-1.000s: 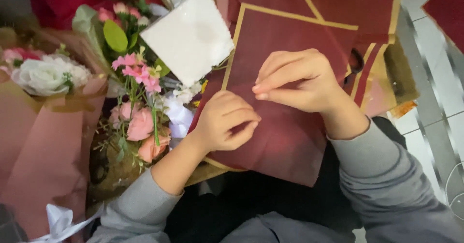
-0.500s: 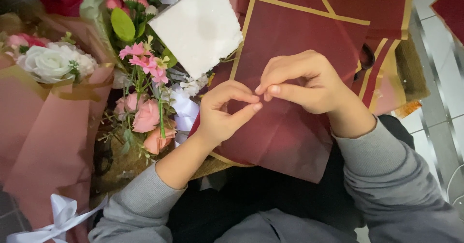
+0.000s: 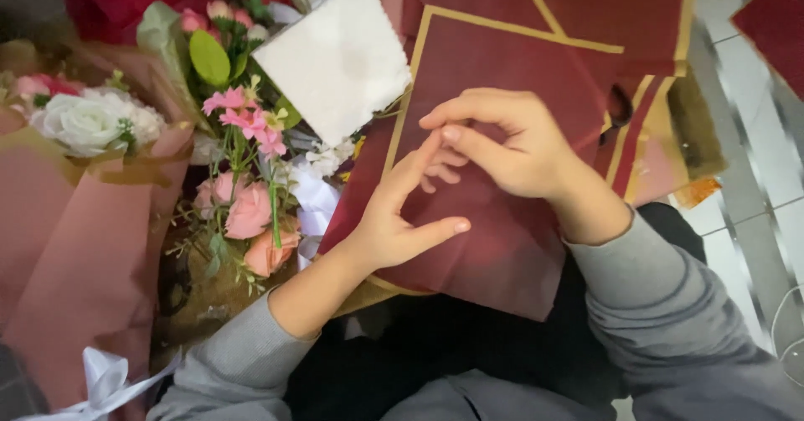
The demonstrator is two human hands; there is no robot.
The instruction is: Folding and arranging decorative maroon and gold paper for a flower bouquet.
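Note:
A dark red sheet of wrapping paper (image 3: 502, 61) with a gold border lies across my lap. My left hand (image 3: 394, 224) rests on it with fingers spread, the forefinger pointing up and the thumb out to the right. My right hand (image 3: 519, 149) hovers just above and to the right, its thumb and forefinger pinched together on the sheet near my left fingertips. The two hands touch at the fingertips. Some of my left fingers are hidden under my right hand.
A bunch of pink flowers (image 3: 247, 211) with a white paper square (image 3: 339, 61) lies left of the sheet. A white-rose bouquet in pink wrap (image 3: 84, 123) sits at the far left. More red sheets (image 3: 620, 10) are stacked behind, over a tiled floor (image 3: 770, 161).
My left hand has gone from a pinch to spread fingers, and it has slid slightly down. My right hand has stayed pinched above it. The view has shifted a little.

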